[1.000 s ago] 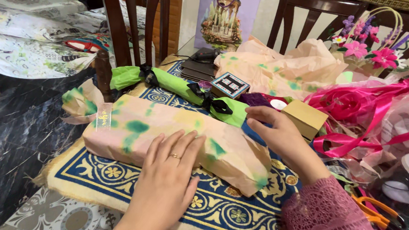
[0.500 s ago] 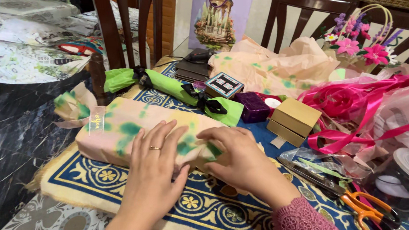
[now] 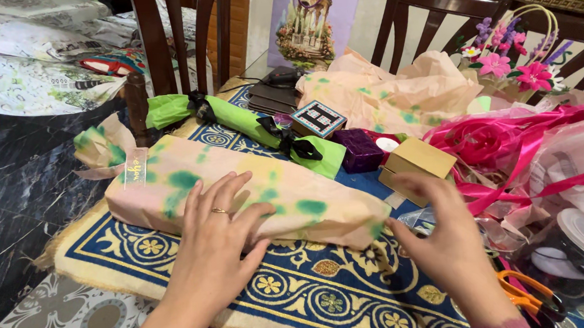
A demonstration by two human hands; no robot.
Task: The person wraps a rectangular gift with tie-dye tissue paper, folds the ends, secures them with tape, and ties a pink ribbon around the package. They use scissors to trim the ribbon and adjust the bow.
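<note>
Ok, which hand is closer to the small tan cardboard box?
Right. The right hand hovers just below the tan box, by the parcel's open end. The left hand lies flat on the wrapped parcel, farther left.

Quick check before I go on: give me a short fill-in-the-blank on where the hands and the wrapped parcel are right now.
1. The left hand lies flat on the ____ parcel.
2. The right hand is at the parcel's ____ end.
3. The parcel lies on a ____ patterned mat.
Missing words: peach-and-green; right; blue
</note>
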